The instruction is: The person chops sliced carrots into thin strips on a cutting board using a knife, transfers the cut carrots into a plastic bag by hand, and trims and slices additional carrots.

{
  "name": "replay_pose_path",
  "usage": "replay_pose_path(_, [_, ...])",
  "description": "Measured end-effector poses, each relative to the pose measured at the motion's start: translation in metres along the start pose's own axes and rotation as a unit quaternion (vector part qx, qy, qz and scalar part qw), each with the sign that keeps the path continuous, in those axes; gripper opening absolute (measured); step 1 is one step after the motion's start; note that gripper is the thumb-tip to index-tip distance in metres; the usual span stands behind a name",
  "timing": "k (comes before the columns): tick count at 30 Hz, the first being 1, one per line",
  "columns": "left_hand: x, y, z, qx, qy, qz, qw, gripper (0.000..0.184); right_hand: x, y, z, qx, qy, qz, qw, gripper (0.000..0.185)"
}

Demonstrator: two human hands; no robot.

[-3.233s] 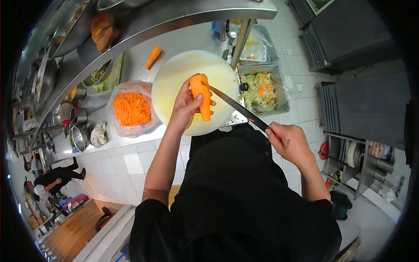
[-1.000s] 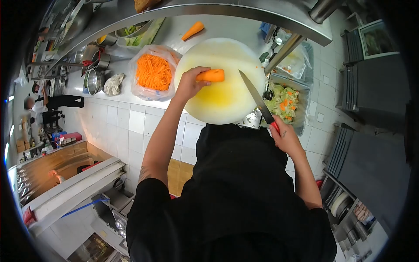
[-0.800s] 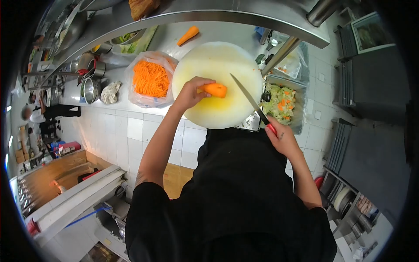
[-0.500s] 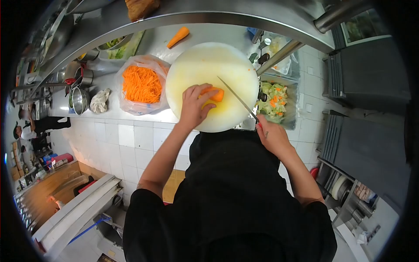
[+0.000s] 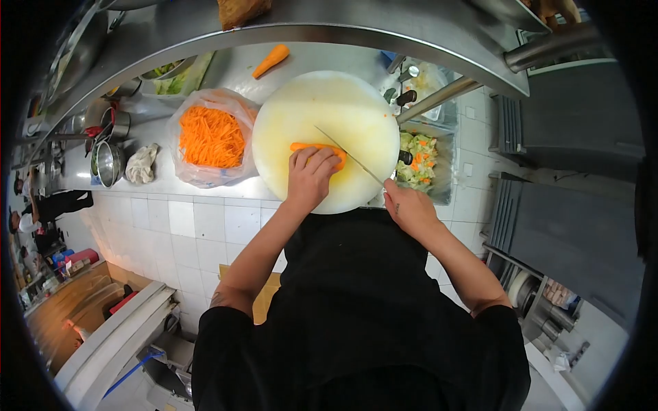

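A carrot (image 5: 296,146) lies on the round white cutting board (image 5: 329,96), partly covered by my left hand (image 5: 310,177). The fingers of that hand are bent over the carrot and press it to the board. My right hand (image 5: 411,207) is wrapped round the handle of a long knife (image 5: 356,162). The blade slants up and left across the board, close beside the carrot's right end. To the board's left, a clear plastic bag (image 5: 196,179) holds a heap of shredded carrot (image 5: 212,137). Another whole carrot (image 5: 271,61) rests behind the board.
A metal shelf edge (image 5: 301,33) arches above the counter's far side. Right of the board stands a bin of vegetable scraps (image 5: 418,161), with a steel post (image 5: 442,98) nearby. Crumpled cloth (image 5: 141,164) and metal bowls (image 5: 110,164) sit at left. Another person (image 5: 51,207) stands far left.
My left hand has closed down over the carrot, which now lies more sideways. The knife has moved left, its blade now next to the carrot. The whole view has shifted slightly.
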State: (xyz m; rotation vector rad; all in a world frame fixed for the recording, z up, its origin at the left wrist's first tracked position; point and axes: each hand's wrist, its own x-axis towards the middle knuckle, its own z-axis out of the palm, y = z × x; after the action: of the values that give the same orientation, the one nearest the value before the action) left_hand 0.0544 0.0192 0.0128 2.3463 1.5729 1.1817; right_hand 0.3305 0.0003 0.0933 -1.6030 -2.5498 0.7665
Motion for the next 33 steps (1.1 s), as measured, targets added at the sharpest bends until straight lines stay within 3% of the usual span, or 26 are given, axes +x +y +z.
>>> replay_pose_path(3, [-0.002,-0.003,0.000,0.019,-0.009,0.006,1.000,0.034,-0.015,-0.005,-0.021,-0.012,0.025,-0.026,0.999,0.016])
replay_pose_path(12, [-0.003,-0.002,0.005,0.049,-0.024,0.019,0.998,0.032,-0.049,-0.014,-0.061,-0.053,-0.045,0.010,0.998,0.014])
replay_pose_path(14, [-0.005,-0.002,0.005,0.043,-0.034,0.003,0.998,0.021,-0.047,-0.014,-0.064,-0.055,-0.048,0.005,0.997,0.015])
replay_pose_path(20, [-0.003,-0.003,0.005,0.027,-0.040,-0.003,0.999,0.019,0.021,0.001,0.004,0.009,-0.011,-0.021,1.000,0.015])
replay_pose_path(27, [-0.005,-0.005,0.005,0.013,-0.044,-0.004,0.999,0.020,-0.022,-0.016,-0.051,0.018,-0.017,-0.036,0.999,0.014])
replay_pose_path(29, [-0.004,-0.004,0.004,0.019,-0.036,0.003,0.999,0.028,-0.033,-0.023,-0.066,-0.011,-0.083,0.025,0.996,0.014])
replay_pose_path(33, [-0.004,-0.006,0.005,0.023,-0.038,0.006,0.999,0.027,0.009,-0.007,-0.010,0.014,-0.031,-0.015,0.999,0.015])
